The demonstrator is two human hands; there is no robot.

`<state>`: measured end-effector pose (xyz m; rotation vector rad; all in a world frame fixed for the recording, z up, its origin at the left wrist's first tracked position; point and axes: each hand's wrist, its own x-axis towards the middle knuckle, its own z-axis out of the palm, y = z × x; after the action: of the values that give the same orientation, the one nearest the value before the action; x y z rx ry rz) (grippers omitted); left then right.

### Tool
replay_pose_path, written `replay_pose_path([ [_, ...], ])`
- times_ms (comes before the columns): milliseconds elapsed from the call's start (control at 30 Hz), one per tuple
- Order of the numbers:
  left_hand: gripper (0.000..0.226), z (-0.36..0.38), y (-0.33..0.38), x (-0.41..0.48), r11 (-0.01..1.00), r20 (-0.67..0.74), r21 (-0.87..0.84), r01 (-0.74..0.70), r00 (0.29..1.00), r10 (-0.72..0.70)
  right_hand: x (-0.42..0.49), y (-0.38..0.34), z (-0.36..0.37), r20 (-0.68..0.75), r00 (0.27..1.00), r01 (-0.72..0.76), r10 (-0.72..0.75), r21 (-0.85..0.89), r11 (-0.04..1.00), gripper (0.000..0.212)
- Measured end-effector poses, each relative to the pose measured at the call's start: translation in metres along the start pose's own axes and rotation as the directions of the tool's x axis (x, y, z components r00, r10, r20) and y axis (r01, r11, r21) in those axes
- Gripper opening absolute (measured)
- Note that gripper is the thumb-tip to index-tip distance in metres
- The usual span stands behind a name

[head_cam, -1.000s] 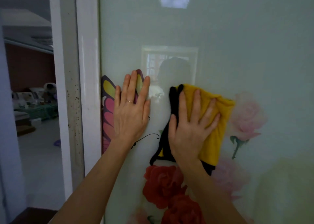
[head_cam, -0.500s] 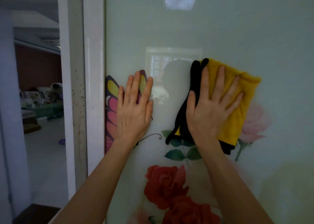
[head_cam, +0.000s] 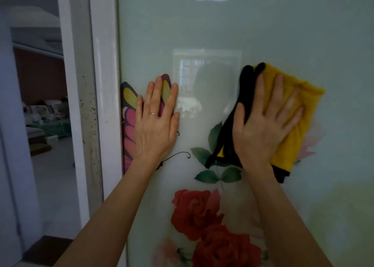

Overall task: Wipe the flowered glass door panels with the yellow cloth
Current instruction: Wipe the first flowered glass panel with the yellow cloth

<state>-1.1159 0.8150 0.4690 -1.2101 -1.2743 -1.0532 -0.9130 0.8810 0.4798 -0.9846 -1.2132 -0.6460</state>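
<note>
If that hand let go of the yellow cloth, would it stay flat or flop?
Probably flop: the yellow cloth looks soft and folded, its black edge drooping beside the right hand. It likely slides easily; the glass panel looks glossy.

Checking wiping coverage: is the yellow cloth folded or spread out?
Folded: the yellow cloth shows doubled layers with black edging under the flat right hand.

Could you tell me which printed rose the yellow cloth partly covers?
The pale pink rose at right; the red roses below lie clear of the yellow cloth.
</note>
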Motion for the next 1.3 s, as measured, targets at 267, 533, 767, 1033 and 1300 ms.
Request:
replay_pose_path([
  [267, 0.052, -0.002, 0.001, 0.000, 1.000, 0.006, -0.027, 0.005, 1.000, -0.005, -0.014, -0.077, 0.003, 0.074, 0.976, 0.198, -0.203, 0.072, 0.978, 0.059],
  [533, 0.050, -0.004, -0.011, -0.024, 1.000, -0.005, 0.001, 0.017, 1.000, -0.017, -0.022, -0.037, 0.003, 0.025, 0.979, 0.201, -0.203, 0.071, 0.977, 0.053],
  [767, 0.052, -0.007, -0.019, -0.036, 1.000, 0.032, -0.019, -0.004, 0.999, 0.005, -0.106, -0.038, -0.003, 0.071, 0.994, 0.079, -0.084, 0.058, 0.995, 0.054],
  [1033, 0.050, -0.008, -0.025, -0.046, 0.998, 0.025, -0.062, -0.007, 1.000, 0.009, -0.161, -0.008, -0.012, 0.151, 0.839, 0.478, -0.523, 0.254, 0.841, 0.058],
  [1300, 0.051, -0.006, -0.029, -0.061, 0.998, 0.036, -0.070, -0.001, 0.999, 0.003, -0.192, -0.049, -0.003, 0.143, 0.912, 0.355, -0.386, 0.200, 0.913, 0.049],
])
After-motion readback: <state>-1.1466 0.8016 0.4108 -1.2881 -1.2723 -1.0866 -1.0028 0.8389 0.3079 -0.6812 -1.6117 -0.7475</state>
